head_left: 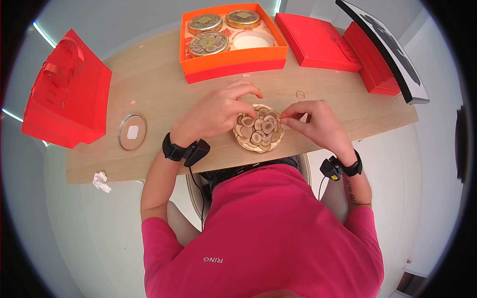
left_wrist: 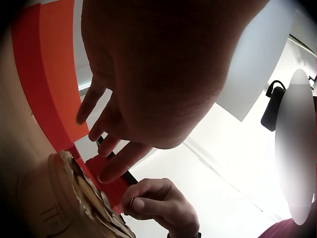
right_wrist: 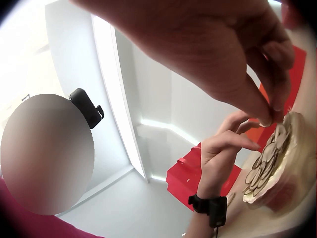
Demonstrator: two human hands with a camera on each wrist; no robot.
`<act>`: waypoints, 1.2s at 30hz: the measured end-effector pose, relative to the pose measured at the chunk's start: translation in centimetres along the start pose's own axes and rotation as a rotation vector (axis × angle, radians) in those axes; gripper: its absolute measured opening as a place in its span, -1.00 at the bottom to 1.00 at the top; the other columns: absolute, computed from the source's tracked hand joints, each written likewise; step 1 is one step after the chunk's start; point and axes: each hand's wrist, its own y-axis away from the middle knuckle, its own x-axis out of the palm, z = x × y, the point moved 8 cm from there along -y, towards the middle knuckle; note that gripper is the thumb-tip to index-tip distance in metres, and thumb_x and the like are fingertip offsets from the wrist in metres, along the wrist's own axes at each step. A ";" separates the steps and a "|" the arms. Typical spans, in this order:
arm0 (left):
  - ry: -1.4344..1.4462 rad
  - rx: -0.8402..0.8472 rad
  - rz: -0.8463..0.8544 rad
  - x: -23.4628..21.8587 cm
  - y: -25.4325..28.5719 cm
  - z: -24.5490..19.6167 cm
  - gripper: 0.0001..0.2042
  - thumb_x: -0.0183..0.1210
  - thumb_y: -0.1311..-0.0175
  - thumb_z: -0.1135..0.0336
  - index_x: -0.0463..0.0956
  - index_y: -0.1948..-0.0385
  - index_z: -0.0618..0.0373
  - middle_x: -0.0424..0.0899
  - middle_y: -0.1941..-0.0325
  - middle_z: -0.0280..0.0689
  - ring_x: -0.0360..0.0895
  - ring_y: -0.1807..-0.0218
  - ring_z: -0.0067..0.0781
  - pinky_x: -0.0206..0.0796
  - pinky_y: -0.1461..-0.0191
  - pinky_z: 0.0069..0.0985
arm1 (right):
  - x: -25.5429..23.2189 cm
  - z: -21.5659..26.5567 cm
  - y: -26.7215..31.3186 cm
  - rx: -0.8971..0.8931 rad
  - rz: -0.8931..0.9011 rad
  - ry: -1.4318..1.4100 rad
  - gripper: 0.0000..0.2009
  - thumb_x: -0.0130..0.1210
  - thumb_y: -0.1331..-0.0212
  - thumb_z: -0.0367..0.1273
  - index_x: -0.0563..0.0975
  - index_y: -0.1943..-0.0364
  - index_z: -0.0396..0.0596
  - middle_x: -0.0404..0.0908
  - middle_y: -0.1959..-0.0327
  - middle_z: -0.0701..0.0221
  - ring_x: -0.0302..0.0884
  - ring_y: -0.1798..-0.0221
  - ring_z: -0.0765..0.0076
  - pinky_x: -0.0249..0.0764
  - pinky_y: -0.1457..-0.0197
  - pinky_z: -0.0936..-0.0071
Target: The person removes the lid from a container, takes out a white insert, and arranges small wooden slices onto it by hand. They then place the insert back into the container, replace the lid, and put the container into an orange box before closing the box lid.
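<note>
A round clear tub (head_left: pixel 258 150) near the table's front edge is filled with thin brown-edged dried slices (head_left: pixel 267 127). My right hand (head_left: pixel 318 124) is at the tub's right rim, thumb and forefinger pinching a small thin slice, mostly hidden by the fingertips. On the other side, my left hand (head_left: pixel 218 110) hovers with fingers spread and loosely bent, its forefinger right over the slices. It holds nothing. In the left wrist view the tub's wall (left_wrist: pixel 44 198) shows close below that hand. One loose slice (head_left: pixel 300 94) lies on the table beyond the right hand.
Behind stands an orange-red gift box (head_left: pixel 233 67) with three filled tubs and one vacant round recess. A clear lid (head_left: pixel 132 131) and red paper bag (head_left: pixel 69 94) are on the left, with crumpled tissue (head_left: pixel 101 182) at the edge. Red boxes (head_left: pixel 318 42) and a monitor (head_left: pixel 387 47) stand right.
</note>
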 end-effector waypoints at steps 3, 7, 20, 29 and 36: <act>0.001 0.009 0.025 0.3 0.1 0.1 -0.57 0.15 -0.02 0.77 0.82 0.09 0.21 0.72 -0.33 -0.13 0.61 -0.45 0.04 0.57 -0.28 -0.12 | -0.6 -0.6 0.1 -0.008 -0.027 0.034 -0.86 0.44 -0.42 -0.37 0.88 0.07 -0.09 0.91 0.26 0.34 0.81 0.29 0.42 0.58 0.22 0.39; 0.020 0.055 0.085 1.3 -0.2 -0.8 -0.47 0.17 -0.03 0.77 0.82 -0.06 0.14 0.63 -0.47 -0.13 0.48 -0.59 0.06 0.45 -0.55 -0.08 | -0.9 -0.4 0.1 0.041 -0.015 0.026 -0.87 0.42 -0.40 -0.41 0.86 0.09 -0.13 0.91 0.27 0.34 0.84 0.25 0.41 0.60 0.17 0.40; -0.108 0.079 0.214 3.8 0.1 -1.0 -0.38 0.31 -0.10 0.65 0.83 -0.25 -0.13 0.46 -0.67 -0.17 0.24 -0.78 0.12 0.26 -0.78 0.06 | -0.1 -0.3 0.6 0.017 0.118 0.027 -0.88 0.42 -0.32 -0.44 0.85 0.13 -0.13 0.89 0.29 0.22 0.87 0.21 0.14 0.72 -0.01 0.25; -0.058 0.034 0.178 3.2 0.0 -0.7 -0.41 0.29 -0.09 0.68 0.84 -0.21 -0.07 0.51 -0.65 -0.22 0.28 -0.77 0.03 0.23 -0.80 0.04 | -0.3 0.6 0.6 -0.029 0.098 0.018 -0.89 0.46 -0.38 -0.39 0.87 0.10 -0.05 0.91 0.29 0.40 0.80 0.29 0.36 0.58 0.19 0.36; 0.049 0.005 0.032 1.5 -0.1 -0.2 -0.59 0.22 -0.02 0.78 0.80 0.11 0.17 0.66 -0.46 -0.15 0.49 -0.63 0.04 0.65 -0.38 -0.19 | -0.2 1.4 0.5 -0.011 0.105 -0.055 -0.91 0.47 -0.40 -0.36 0.86 0.11 -0.02 0.89 0.33 0.48 0.71 0.35 0.52 0.51 0.27 0.46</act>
